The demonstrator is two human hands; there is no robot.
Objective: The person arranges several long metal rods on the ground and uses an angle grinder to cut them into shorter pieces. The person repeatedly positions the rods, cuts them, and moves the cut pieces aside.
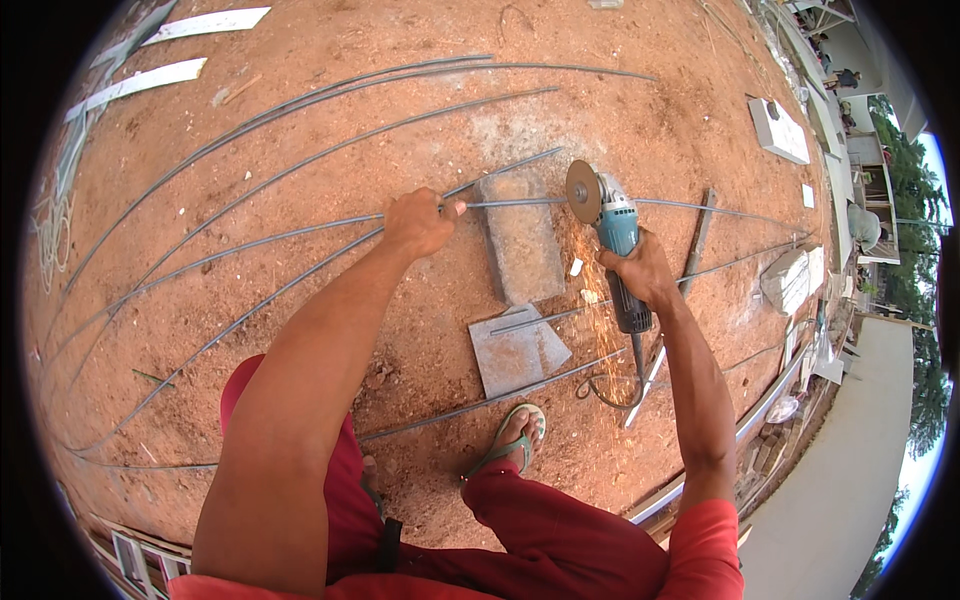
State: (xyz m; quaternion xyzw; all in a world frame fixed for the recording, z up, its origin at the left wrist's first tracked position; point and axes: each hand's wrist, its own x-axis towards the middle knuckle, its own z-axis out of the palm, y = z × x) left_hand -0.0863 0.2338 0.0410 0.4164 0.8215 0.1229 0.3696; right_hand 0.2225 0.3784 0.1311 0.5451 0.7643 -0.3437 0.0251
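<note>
My right hand (pixel 642 268) is closed around the body of a teal and black angle grinder (pixel 622 250). Its round brown cutting disc (pixel 583 192) meets a thin steel bar (pixel 520 204), and orange sparks (pixel 585 245) stream down toward my foot. My left hand (pixel 418 222) grips that bar a little left of a concrete block (pixel 524 240), which lies under it. A second bar (pixel 500 172) crosses the block's far end at a slant, passing close to my left hand. From the grinder's rear end, a dark cord (pixel 640 365) curls down onto the dirt.
Several long, bent steel bars (pixel 270 115) spread over the reddish ground. Flat grey slabs (pixel 510 350) lie near my sandalled foot (pixel 515 435). White blocks (pixel 780 130) and a dark strip (pixel 697 235) are on the right. White boards (pixel 205 25) lie at the far left.
</note>
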